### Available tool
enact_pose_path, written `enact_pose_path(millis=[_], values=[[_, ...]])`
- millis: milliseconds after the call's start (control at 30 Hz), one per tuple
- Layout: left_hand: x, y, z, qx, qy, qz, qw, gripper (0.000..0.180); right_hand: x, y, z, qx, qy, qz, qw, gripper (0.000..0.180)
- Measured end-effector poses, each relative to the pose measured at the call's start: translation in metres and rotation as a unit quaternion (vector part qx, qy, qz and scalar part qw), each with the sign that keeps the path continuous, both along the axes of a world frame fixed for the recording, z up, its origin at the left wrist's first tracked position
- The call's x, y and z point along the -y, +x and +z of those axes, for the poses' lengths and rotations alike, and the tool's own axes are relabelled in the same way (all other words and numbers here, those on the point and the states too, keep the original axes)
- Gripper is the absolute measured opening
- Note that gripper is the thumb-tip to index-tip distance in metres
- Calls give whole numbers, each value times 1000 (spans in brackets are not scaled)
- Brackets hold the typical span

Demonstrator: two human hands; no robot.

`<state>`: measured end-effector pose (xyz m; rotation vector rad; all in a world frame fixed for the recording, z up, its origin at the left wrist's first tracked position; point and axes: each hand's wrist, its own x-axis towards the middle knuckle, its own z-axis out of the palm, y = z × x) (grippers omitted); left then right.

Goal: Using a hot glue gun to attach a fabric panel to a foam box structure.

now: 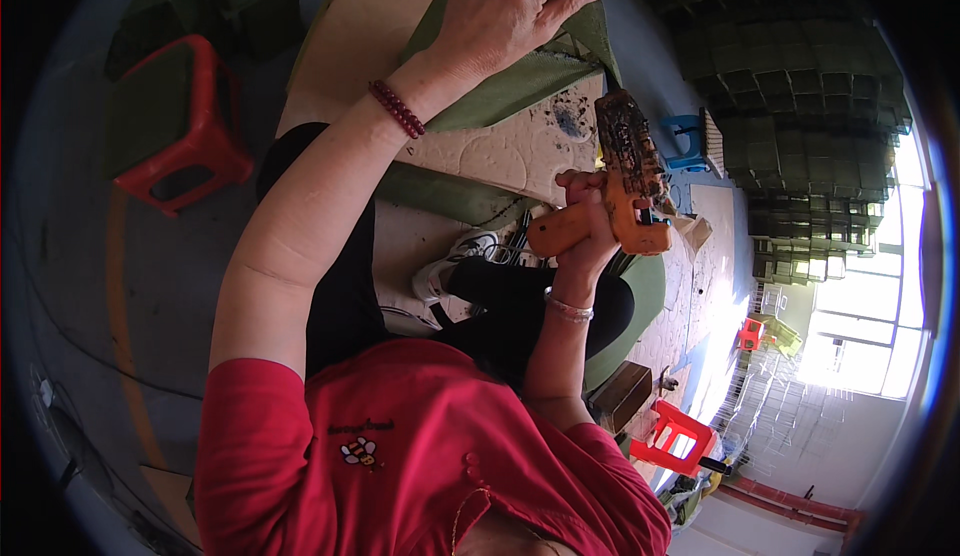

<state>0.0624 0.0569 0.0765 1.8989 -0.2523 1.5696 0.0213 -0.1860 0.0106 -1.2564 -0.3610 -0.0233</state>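
Observation:
My left hand [503, 18] is at the top of the view, its fingers closed on the edge of a green fabric piece [520, 91]. The fabric stands up in folded panels on a worn wooden board [490, 161]. Lower and to the right, my right hand [592, 231] is wrapped around the handle of an orange staple gun [632, 206]. Dark, grimy wrapping covers the gun's upper end, which points up toward the fabric and stays apart from my left hand. Some of my left fingertips are hidden behind the cloth.
A red stool [205, 121] with a dark green top stands on the floor at left. Stacked green boxes [790, 106] fill the far right. A blue stool [684, 144], a red stool [672, 438] and a brown box [620, 396] stand at right. A cable [100, 356] crosses the floor.

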Motion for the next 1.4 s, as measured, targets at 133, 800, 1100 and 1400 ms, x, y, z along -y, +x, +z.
enact_pose_path(millis=[133, 800, 1100, 1400], values=[[0, 1, -1, 23, 8, 13, 1000, 17, 1, -2, -1, -13, 5, 2, 1000, 20], [-1, -1, -5, -14, 3, 29, 999, 18, -2, -2, -1, -20, -3, -5, 1000, 21], [-1, 1, -4, -3, 11, 37, 999, 18, -4, -10, -1, -38, -5, 13, 999, 20], [0, -2, -5, -1, 4, 26, 1000, 17, -8, -11, -1, -43, 10, -7, 999, 20]])
